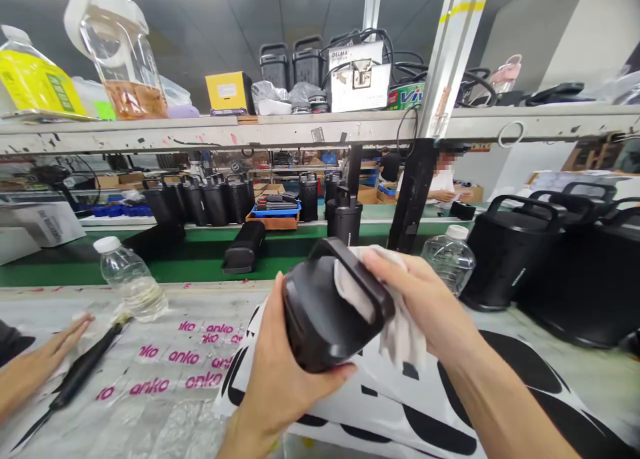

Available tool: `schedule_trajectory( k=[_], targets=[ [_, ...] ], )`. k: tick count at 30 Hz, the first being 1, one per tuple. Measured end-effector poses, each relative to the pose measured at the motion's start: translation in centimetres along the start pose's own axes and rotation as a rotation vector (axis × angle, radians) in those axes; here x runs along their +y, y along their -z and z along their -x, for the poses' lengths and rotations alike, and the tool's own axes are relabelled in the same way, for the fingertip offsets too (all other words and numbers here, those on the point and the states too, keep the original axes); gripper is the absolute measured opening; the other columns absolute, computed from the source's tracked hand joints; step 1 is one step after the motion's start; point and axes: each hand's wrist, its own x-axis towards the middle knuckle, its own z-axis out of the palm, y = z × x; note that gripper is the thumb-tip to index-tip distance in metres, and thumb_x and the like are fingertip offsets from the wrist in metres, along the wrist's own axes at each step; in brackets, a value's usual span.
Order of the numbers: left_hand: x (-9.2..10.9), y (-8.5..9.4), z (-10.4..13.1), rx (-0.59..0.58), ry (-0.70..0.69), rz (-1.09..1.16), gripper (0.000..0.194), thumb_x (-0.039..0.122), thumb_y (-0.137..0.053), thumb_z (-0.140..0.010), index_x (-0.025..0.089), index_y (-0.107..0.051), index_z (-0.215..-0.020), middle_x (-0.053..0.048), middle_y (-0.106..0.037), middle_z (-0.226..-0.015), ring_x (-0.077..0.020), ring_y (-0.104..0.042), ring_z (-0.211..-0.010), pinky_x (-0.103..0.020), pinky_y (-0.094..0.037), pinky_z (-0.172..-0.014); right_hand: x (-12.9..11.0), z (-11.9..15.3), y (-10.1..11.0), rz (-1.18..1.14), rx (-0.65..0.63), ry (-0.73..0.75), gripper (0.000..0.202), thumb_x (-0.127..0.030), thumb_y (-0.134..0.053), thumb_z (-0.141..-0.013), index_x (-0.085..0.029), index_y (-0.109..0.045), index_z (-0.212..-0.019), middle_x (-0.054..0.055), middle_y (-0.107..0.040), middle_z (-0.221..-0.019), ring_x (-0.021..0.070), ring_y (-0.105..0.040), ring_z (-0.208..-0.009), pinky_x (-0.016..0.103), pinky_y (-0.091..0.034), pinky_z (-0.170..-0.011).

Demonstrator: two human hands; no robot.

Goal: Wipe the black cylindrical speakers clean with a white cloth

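A black canister-like device (320, 312) with a looped handle is tilted in front of me, its top towards the camera. My left hand (280, 372) is wrapped round its lower left side, thumb along the bottom. Between the fingers of my right hand (425, 292) is a white cloth (405, 332), pressed against the handle and passing through its loop. Beneath lie white sheets (390, 406) with black die-cut shapes.
Another person's hand (60, 352) rests at the left near a black tool (87, 369). Plastic bottles (133, 279) (449, 259) stand left and right. Black devices (515, 252) crowd the right side. Behind run a green conveyor (200, 262) and an overhead shelf (200, 134).
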Motion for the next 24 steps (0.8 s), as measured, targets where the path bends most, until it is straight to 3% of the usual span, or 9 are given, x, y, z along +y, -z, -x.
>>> schedule_trajectory(
  k=[3, 5, 7, 10, 13, 15, 18, 21, 24],
  targets=[
    [0.0, 0.1, -0.8, 0.102, 0.021, 0.044, 0.117, 0.036, -0.082, -0.061, 0.020, -0.016, -0.156, -0.017, -0.036, -0.157, -0.0379, -0.037, -0.144, -0.057, -0.030, -0.118, -0.1, -0.5, 1.6, 0.586, -0.038, 0.079, 0.046, -0.055, -0.053, -0.090, -0.020, -0.060, -0.061, 0.002, -0.063, -0.065, 0.0182, -0.057, -0.062, 0.028, -0.043, -0.059],
    [-0.6, 0.6, -1.2, 0.144, 0.079, 0.084, 0.112, 0.036, -0.081, -0.064, 0.019, -0.019, -0.155, -0.017, -0.039, -0.155, -0.0360, -0.039, -0.143, -0.053, -0.031, -0.119, 0.1, -1.5, 3.5, 1.012, 0.095, -0.026, 0.047, -0.047, -0.055, -0.088, -0.022, -0.051, -0.049, 0.003, -0.055, -0.054, 0.0168, -0.047, -0.052, 0.029, -0.035, -0.054],
    [-1.2, 1.3, -1.8, 0.170, 0.124, 0.143, 0.106, 0.037, -0.078, -0.068, 0.019, -0.020, -0.155, -0.016, -0.045, -0.152, -0.0333, -0.045, -0.139, -0.049, -0.035, -0.117, 0.4, -2.6, 4.9, 1.225, 0.188, -0.153, 0.048, -0.040, -0.057, -0.085, -0.023, -0.045, -0.042, 0.003, -0.050, -0.049, 0.0157, -0.042, -0.047, 0.030, -0.031, -0.053],
    [-1.7, 2.0, -2.8, 0.167, 0.149, 0.217, 0.096, 0.037, -0.073, -0.073, 0.020, -0.023, -0.154, -0.014, -0.054, -0.144, -0.0296, -0.054, -0.132, -0.045, -0.042, -0.112, 0.6, -3.6, 5.2, 0.986, 0.141, -0.223, 0.051, -0.051, -0.053, -0.088, -0.022, -0.052, -0.046, 0.003, -0.054, -0.050, 0.0168, -0.047, -0.047, 0.029, -0.033, -0.050],
    [-1.8, 2.2, -3.5, 0.125, 0.106, 0.235, 0.095, 0.037, -0.074, -0.074, 0.019, -0.024, -0.153, -0.013, -0.056, -0.141, -0.0287, -0.057, -0.128, -0.043, -0.045, -0.110, 0.8, -3.5, 3.4, 0.557, 0.093, -0.108, 0.058, -0.066, -0.049, -0.088, -0.018, -0.063, -0.058, 0.004, -0.063, -0.057, 0.0181, -0.056, -0.051, 0.028, -0.040, -0.050],
    [-1.9, 2.1, -3.6, 0.097, 0.077, 0.232, 0.094, 0.036, -0.075, -0.075, 0.020, -0.024, -0.153, -0.013, -0.055, -0.142, -0.0279, -0.056, -0.128, -0.043, -0.045, -0.110, 1.4, -3.3, 1.5, 0.405, -0.014, -0.026, 0.059, -0.069, -0.048, -0.088, -0.018, -0.065, -0.065, 0.004, -0.066, -0.063, 0.0183, -0.060, -0.058, 0.027, -0.045, -0.055],
    [-2.0, 1.9, -3.4, 0.105, 0.058, 0.232, 0.092, 0.036, -0.074, -0.078, 0.022, -0.023, -0.153, -0.013, -0.053, -0.143, -0.0269, -0.056, -0.128, -0.042, -0.046, -0.109, 2.9, -3.6, -1.2, 0.356, -0.237, 0.114, 0.050, -0.062, -0.045, -0.094, -0.020, -0.070, -0.086, 0.003, -0.071, -0.084, 0.0210, -0.066, -0.082, 0.030, -0.051, -0.077],
    [-2.1, 1.7, -3.3, 0.133, 0.057, 0.207, 0.095, 0.037, -0.076, -0.076, 0.023, -0.023, -0.153, -0.013, -0.051, -0.144, -0.0279, -0.054, -0.130, -0.043, -0.045, -0.110, 4.5, -4.4, -2.6, 0.314, -0.294, 0.217, 0.044, -0.056, -0.042, -0.099, -0.023, -0.069, -0.109, 0.001, -0.070, -0.105, 0.0228, -0.062, -0.107, 0.034, -0.046, -0.096],
    [-1.9, 1.3, -3.2, 0.150, 0.115, 0.180, 0.101, 0.039, -0.078, -0.074, 0.024, -0.020, -0.154, -0.013, -0.049, -0.147, -0.0286, -0.051, -0.133, -0.047, -0.039, -0.114, 5.3, -5.1, -2.0, 0.380, -0.199, 0.145, 0.050, -0.060, -0.041, -0.097, -0.019, -0.070, -0.092, 0.001, -0.070, -0.090, 0.0228, -0.063, -0.090, 0.031, -0.048, -0.082]
  ],
)
